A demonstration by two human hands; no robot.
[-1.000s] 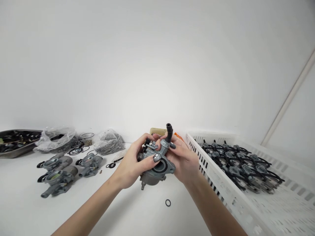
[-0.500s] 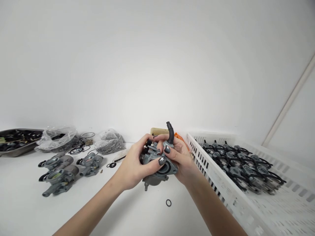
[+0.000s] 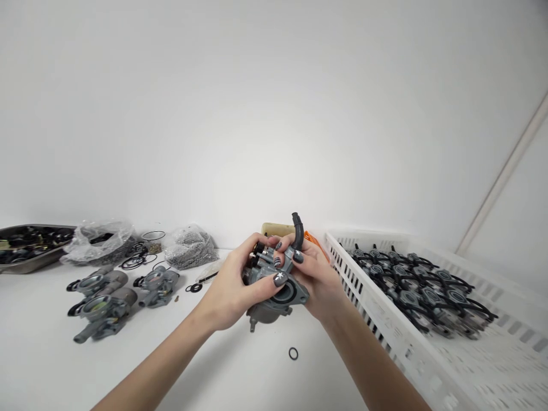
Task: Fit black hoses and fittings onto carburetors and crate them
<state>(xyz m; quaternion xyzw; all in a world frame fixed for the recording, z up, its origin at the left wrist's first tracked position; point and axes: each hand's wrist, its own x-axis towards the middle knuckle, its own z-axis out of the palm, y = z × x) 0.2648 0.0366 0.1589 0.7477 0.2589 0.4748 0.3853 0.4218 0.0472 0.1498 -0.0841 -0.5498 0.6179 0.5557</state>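
Between my two hands, above the table, is a grey metal carburetor [image 3: 269, 311] with a round bore facing me. A bent black rubber boot [image 3: 297, 228] sticks up from its top. My left hand [image 3: 233, 288] is closed round the body's left side, its thumb lying across the front above the bore. On the right, my right hand [image 3: 319, 277] grips the upper part near the base of the boot, thumb and fingers pressed together there. The fingers hide much of the carburetor's top and back. A black rubber ring [image 3: 293, 353] lies on the table below it.
Three more carburetors [image 3: 103, 311] stand at left. Behind them are a metal tray [image 3: 25, 264] of black parts, plastic bags [image 3: 190, 248] of small parts and loose black rings [image 3: 135, 261]. A white plastic crate [image 3: 411, 342] at right holds rows of carburetors [image 3: 428, 294]. Something orange [image 3: 314, 240] lies behind my right hand.
The fingers of my right hand have shifted slightly round the base of the boot, which has tipped a little to the right. My left hand keeps its hold on the carburetor.
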